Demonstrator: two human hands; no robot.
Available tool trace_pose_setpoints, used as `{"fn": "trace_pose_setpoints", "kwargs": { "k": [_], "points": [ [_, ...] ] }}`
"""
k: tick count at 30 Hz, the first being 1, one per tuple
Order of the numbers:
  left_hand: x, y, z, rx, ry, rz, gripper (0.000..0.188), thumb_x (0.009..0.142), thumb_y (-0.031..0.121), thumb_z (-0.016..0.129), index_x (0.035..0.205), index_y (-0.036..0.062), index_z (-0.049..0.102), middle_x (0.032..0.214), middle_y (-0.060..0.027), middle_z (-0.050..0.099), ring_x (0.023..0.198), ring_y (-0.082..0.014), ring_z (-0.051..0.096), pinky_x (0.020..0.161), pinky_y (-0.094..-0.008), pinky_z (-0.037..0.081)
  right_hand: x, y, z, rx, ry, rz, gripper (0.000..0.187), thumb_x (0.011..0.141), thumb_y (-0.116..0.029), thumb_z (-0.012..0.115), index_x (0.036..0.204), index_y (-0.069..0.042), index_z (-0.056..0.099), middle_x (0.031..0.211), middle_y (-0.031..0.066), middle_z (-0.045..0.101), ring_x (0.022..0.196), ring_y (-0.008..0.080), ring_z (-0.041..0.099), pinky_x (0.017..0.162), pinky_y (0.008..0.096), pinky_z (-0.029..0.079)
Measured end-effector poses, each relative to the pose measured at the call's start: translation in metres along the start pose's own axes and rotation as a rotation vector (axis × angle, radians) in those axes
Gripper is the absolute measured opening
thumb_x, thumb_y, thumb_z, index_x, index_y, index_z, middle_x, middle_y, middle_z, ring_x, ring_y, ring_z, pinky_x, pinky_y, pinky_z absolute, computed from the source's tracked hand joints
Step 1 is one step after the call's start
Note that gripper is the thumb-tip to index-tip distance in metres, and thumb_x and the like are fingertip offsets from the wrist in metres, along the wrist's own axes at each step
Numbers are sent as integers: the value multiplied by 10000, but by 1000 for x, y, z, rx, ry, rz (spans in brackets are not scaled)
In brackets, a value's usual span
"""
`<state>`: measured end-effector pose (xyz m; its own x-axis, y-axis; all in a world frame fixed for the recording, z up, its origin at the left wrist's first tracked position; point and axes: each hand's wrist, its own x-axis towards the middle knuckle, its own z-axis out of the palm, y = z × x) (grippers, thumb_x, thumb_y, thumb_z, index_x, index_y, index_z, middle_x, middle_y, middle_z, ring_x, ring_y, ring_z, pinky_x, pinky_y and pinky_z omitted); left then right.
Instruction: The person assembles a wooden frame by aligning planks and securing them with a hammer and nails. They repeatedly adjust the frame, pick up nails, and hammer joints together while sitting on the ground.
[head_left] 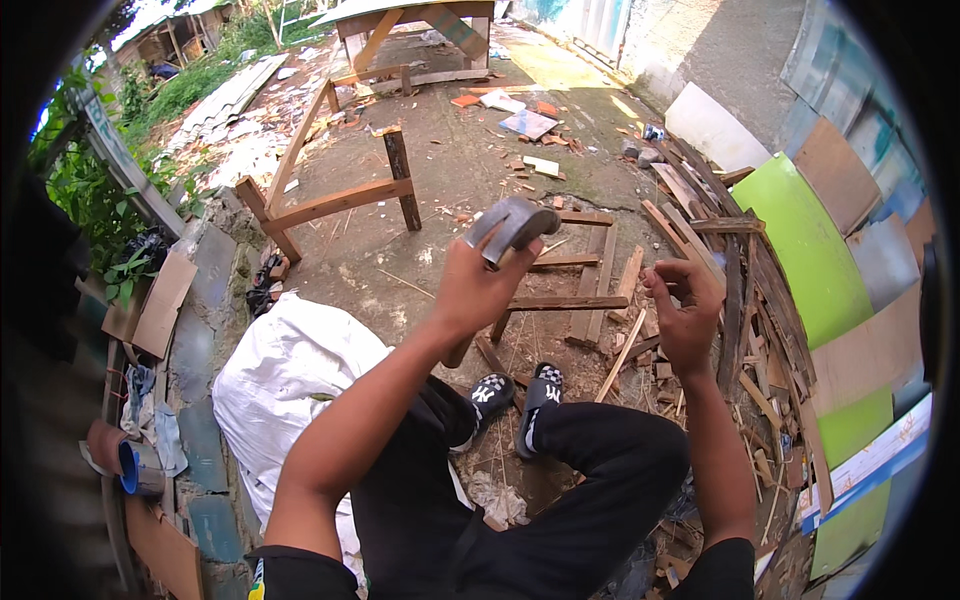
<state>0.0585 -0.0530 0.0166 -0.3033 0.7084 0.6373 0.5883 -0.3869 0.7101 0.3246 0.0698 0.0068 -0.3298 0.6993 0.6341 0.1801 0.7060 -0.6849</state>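
Observation:
My left hand [468,292] is closed around a claw hammer [517,222], gripping it close under the metal head. The lower end of its handle shows below my fist. Raised on the right is my right hand [690,318], its thumb and fingers curled together in a pinch. Whatever may be between those fingertips is too small to make out. Below and between my hands, a small frame of nailed wooden strips [568,303] rests on the ground in front of my feet.
A larger wooden frame [340,200] stands ahead on the left, with a wooden table [415,15] beyond it. Scrap planks [750,290] pile along the right, beside a green panel [815,250]. A white sack [290,370] lies by my left leg. Broken tiles [528,124] litter the ground.

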Motion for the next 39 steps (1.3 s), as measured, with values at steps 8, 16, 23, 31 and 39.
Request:
{"fn": "trace_pose_setpoints", "kwargs": {
  "k": [8, 16, 23, 31, 39],
  "points": [
    [44, -124, -17, 27, 7, -207, 258, 964, 167, 790, 1173, 23, 745, 1137, -132, 740, 1013, -293, 722, 899, -396, 562, 10, 119, 123, 17, -421, 41, 113, 972, -9, 758, 1054, 28, 689, 920, 96, 773, 868, 155, 775, 772, 295, 614],
    [-31, -306, 59, -16, -58, -334, 362, 959, 250, 815, 1241, 43, 719, 1150, -151, 746, 1038, -273, 743, 894, -387, 583, -65, 214, 221, 59, -485, 189, 137, 953, 43, 751, 1082, 46, 704, 987, 136, 778, 922, 188, 787, 811, 306, 630],
    [-94, -363, 87, -500, -207, -642, 396, 991, 244, 791, 1324, 51, 698, 1193, -89, 776, 1103, -182, 732, 951, -358, 575, -84, 241, 255, 32, -361, 82, 188, 893, 111, 774, 1050, 37, 701, 997, 169, 772, 921, 249, 784, 805, 331, 630],
    [-115, -375, 106, -504, -355, -829, 507, 970, 326, 820, 1361, 37, 675, 1195, -60, 724, 1074, -157, 644, 939, -342, 535, -93, 244, 269, 119, -308, -13, 243, 836, 144, 788, 1003, 2, 684, 978, 170, 764, 878, 300, 772, 776, 367, 613],
    [-106, -374, 108, -288, -254, -514, 418, 906, 277, 874, 1230, 68, 711, 1097, -77, 743, 938, -189, 750, 823, -339, 595, -99, 248, 273, 116, -278, -83, 265, 836, 173, 769, 995, 2, 644, 953, 170, 748, 869, 312, 758, 777, 381, 607]
  ]
}}
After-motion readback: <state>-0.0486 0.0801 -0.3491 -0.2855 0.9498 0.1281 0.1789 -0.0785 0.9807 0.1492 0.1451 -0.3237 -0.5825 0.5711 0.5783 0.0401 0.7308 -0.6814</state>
